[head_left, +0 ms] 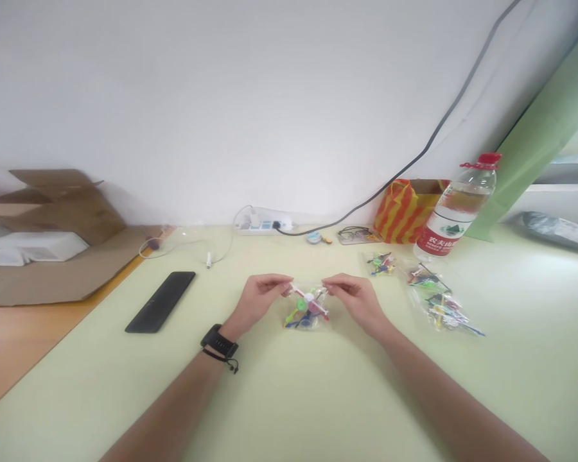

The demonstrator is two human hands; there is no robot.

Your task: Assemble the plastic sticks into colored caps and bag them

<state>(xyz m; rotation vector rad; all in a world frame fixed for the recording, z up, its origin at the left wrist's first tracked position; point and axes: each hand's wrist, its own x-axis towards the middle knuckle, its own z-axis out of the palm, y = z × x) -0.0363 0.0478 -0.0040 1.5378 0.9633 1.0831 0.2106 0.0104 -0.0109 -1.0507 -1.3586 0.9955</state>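
A small clear plastic bag of colourful plastic pieces is at the middle of the table. White, green, yellow, blue and pink parts show through it. My left hand pinches its upper left corner between thumb and fingers. At the upper right corner, my right hand grips the bag in the same way. Whether the bag's top is sealed cannot be made out. More bags of similar pieces lie to the right: one bag farther back, another bag beside it, and a nearer bag.
A black flat case lies on the left, near a cardboard box. Along the wall are a power strip, a round tin, glasses, a striped bag and a water bottle. A dark cable crosses the wall.
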